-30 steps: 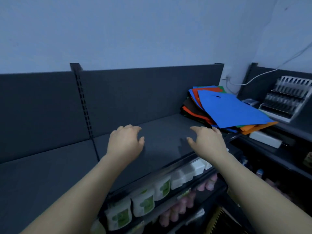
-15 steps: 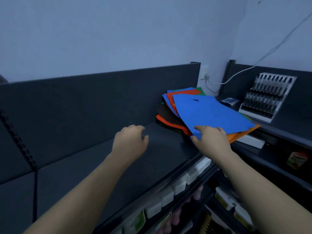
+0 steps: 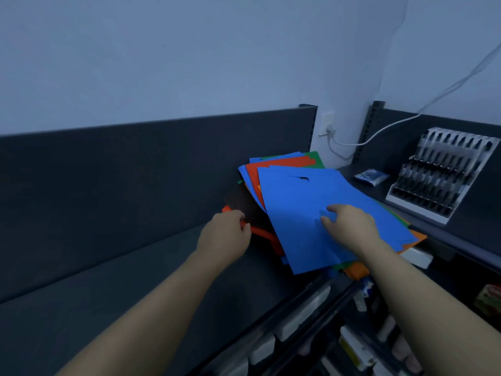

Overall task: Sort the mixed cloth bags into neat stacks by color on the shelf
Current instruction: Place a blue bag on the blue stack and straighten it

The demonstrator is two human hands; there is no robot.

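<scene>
A mixed pile of flat cloth bags lies at the right end of the dark shelf (image 3: pixel 135 289). A blue bag (image 3: pixel 303 202) with a cut-out handle is on top. Under it show a red bag (image 3: pixel 273 165), a black bag (image 3: pixel 244 202), green edges (image 3: pixel 315 157) and orange corners (image 3: pixel 357 271). My right hand (image 3: pixel 349 223) rests on the blue bag, fingers spread and bent onto the cloth. My left hand (image 3: pixel 226 234) is at the pile's left edge, its fingers curled round a red bag's edge (image 3: pixel 261 233) low in the pile.
The shelf's dark back panel (image 3: pixel 135 164) runs behind the pile. A white tiered display rack (image 3: pixel 439 172) and a small blue packet (image 3: pixel 371 176) stand on the neighbouring shelf at right. A white cable (image 3: pixel 379 131) hangs from the wall socket. Packaged goods fill the lower shelves (image 3: pixel 303 316).
Both hands moved right from the bare shelf to the pile. The right hand went from the blue bag's near edge onto its top. The left hand took hold of the red edge.
</scene>
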